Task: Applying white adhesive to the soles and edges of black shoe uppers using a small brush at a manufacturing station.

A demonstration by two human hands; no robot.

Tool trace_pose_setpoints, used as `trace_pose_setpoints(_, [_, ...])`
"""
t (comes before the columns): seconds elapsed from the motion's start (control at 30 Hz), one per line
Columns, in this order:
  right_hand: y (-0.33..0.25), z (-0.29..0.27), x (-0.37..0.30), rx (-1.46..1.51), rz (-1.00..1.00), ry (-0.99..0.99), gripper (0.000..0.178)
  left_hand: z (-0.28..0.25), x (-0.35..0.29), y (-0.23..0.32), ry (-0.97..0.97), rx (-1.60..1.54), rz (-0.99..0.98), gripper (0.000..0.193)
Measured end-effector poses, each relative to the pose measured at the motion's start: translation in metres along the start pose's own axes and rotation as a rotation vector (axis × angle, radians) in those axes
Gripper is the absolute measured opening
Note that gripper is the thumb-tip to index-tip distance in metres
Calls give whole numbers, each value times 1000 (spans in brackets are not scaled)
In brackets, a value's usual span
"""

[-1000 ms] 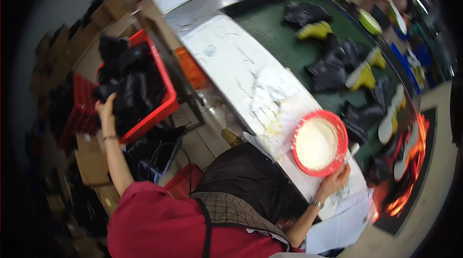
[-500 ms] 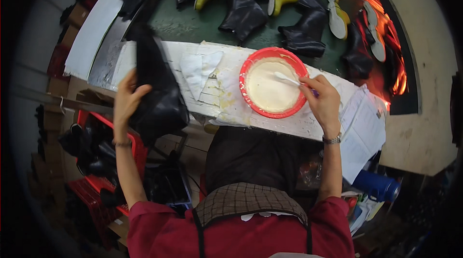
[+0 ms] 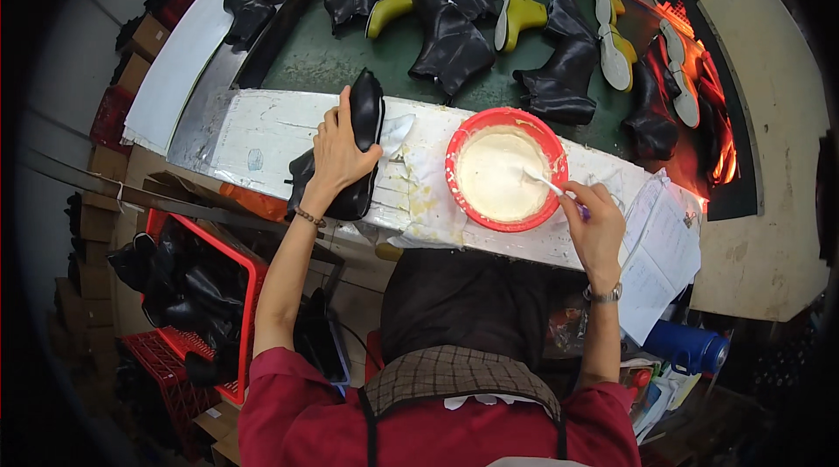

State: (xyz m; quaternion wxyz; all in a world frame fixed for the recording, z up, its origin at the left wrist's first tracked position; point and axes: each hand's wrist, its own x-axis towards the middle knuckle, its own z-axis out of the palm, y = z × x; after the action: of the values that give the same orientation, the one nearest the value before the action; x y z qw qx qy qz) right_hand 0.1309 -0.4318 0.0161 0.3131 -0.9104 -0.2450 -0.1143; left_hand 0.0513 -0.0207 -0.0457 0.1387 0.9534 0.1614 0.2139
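Observation:
A black boot (image 3: pixel 369 113) lies on the white bench board, its toe toward the far side and its sole edge turned to the right. My left hand (image 3: pixel 341 152) grips it across the middle, thumb stretched to the right. Part of the boot is hidden under the palm. Between the fingers of my right hand (image 3: pixel 597 227) is a small white brush (image 3: pixel 544 179), its tip over the cream-coloured paste (image 3: pixel 498 168) in a red bowl (image 3: pixel 453 179); whether the tip touches the paste I cannot tell. A white cloth (image 3: pixel 398 132) shows beside the boot.
Beyond the bench, a green conveyor belt (image 3: pixel 297 55) carries black boot uppers (image 3: pixel 450 43) and yellow-green soles (image 3: pixel 522 17). A glowing orange heater (image 3: pixel 721 135) is at the right. Papers (image 3: pixel 660 249), a blue flask (image 3: pixel 686 347) and a red crate (image 3: pixel 253 310) of boots are nearby.
The boot was upright and blurred in my left hand; it now lies on the bench further right, with the hand over it. My right hand has shifted slightly, still holding the brush at the bowl.

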Motion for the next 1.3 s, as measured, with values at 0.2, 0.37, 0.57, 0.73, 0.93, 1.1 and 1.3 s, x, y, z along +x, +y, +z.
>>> trace_pose_setpoints(0.2, [26,4,-9,135,46,-1,15,-45,19,0,118,-419,5,49])
trace_pose_setpoints(0.37, [7,1,14,340,-71,164,13,-97,12,53,-475,-746,-230,31])
trace_pose_setpoints(0.57, [-42,6,60,316,-437,-46,17,-115,3,99,-852,-730,-188,28])
trace_pose_setpoints(0.73, [-42,16,61,335,-431,-30,16,-129,0,106,-641,-868,-244,24])
trace_pose_setpoints(0.93, [-56,32,34,389,-355,91,16,-127,-2,101,-262,-932,-245,22])
trace_pose_setpoints(1.1, [-62,43,19,443,-354,61,18,-119,7,94,-154,-962,-283,22])
trace_pose_setpoints(1.3, [-25,24,29,117,9,8,13,-91,42,48,167,-210,-145,38])
